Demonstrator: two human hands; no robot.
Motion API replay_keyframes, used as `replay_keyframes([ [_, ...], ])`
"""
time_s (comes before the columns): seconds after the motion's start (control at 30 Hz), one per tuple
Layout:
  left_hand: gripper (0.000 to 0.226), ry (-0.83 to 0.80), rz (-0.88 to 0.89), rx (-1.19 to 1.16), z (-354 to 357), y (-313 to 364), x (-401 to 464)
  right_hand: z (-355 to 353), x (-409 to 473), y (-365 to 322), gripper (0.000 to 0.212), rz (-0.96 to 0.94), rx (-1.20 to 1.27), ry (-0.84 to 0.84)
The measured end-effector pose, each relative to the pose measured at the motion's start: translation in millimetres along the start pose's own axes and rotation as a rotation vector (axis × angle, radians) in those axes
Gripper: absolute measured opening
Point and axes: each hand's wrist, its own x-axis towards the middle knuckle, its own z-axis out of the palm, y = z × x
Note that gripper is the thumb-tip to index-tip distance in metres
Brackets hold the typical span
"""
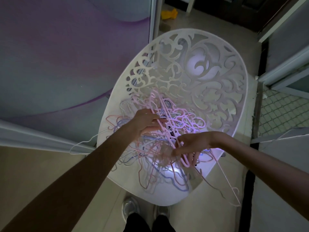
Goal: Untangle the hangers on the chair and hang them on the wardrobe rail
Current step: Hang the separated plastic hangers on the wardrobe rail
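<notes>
A tangle of hangers (155,148) (pink, blue, white wire) lies on the seat of the white chair (200,77). The left hand (147,123) grips a pink hanger (160,118) near its top, above the heap. The right hand (192,144) pinches the same hanger lower down, fingers spread over the pile.

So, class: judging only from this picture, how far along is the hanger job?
Done: nothing visibly; no rail in view. In hand: the left hand and right hand grip a pink hanger. Left: the tangled pile on the white chair.
</notes>
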Motion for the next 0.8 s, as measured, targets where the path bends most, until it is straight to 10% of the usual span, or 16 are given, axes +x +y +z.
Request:
replay_keyframes([
  [0.2, 0.013, 0.011, -0.116, 0.008, 2.8, 2.9, -4.8, -1.6, 3.7, 2.2, 0.047, -0.009, 0.054, 0.149],
  [0.37, 0.011, 0.045, -0.192, -0.033, -0.8, -19.5, 4.0, 6.2, 30.3, 16.8, 0.117, -0.057, -0.005, 0.269],
  [0.53, 0.024, 0.123, -0.188, 0.068, 4.8, -27.3, 12.6, -0.5, 39.8, 27.7, 0.115, -0.036, -0.083, 0.219],
  [0.8, 0.026, 0.187, -0.03, 0.47, 24.6, 32.7, 25.8, -14.1, 28.0, 17.2, 0.07, -0.196, 0.501, 0.028],
])
